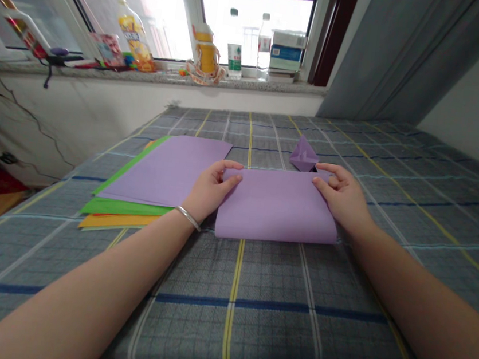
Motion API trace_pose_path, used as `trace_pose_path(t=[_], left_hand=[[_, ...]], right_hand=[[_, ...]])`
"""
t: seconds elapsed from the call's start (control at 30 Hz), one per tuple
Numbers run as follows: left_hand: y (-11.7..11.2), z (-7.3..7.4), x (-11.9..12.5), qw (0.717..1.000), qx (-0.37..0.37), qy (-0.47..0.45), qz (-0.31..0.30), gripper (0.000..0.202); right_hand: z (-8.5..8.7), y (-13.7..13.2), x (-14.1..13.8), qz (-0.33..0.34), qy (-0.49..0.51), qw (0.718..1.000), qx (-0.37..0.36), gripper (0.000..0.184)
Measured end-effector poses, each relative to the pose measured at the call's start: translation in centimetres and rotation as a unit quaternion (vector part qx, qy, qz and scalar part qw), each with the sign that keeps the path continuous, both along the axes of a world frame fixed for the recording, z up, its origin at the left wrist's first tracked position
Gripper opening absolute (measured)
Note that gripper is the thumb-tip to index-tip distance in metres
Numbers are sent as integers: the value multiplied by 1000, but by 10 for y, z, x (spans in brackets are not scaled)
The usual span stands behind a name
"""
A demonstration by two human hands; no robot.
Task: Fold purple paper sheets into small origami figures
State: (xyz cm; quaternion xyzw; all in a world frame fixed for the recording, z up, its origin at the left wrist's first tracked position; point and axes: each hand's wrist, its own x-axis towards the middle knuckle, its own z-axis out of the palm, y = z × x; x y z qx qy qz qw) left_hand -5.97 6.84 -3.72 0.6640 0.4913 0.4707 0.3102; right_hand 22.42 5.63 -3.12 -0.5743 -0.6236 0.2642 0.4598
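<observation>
From here I see a light purple rectangular sheet of paper [277, 210] lying in the middle of the grey plaid cloth [265, 332], doubled over, its near edge a soft, rounded bend. The left hand [207, 190], a silver metal bangle [188, 218] at its wrist, pinches the far left corner between thumb and fingers; the right hand [345, 197] pinches the far right corner likewise. I'd judge the sheet light, springy and quick to crease, best gripped lightly by its edges near the corners. Just beyond the right hand stands a small pointed folded purple paper piece [304, 154]. To the left lies a fanned stack of purple, green and orange paper sheets [163, 168]. Farther off, bottles line the speckled stone windowsill [276, 87].
</observation>
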Motion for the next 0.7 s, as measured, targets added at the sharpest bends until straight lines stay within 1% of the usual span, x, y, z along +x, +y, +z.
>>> trace_pose_path(t=[0.2,0.33,0.4,0.5,0.6,0.7], left_hand=[[0,1,0,1000,-3,0,11,29],[-4,4,2,1000,13,5,26,28],[-6,6,3,1000,9,2,28,35],[-7,6,4,1000,1,-14,22,45],[-5,4,3,999,30,-2,35,34],[-3,2,1,997,55,14,52,25]], right_hand=[[0,-1,1,-3,-21,999,32,36],[-3,1,3,-6,-21,999,29,35],[-5,2,4,-8,-11,999,34,34],[-6,3,2,-8,31,999,43,30],[-6,3,1,-2,59,997,42,27],[-5,3,0,-2,65,997,38,25]])
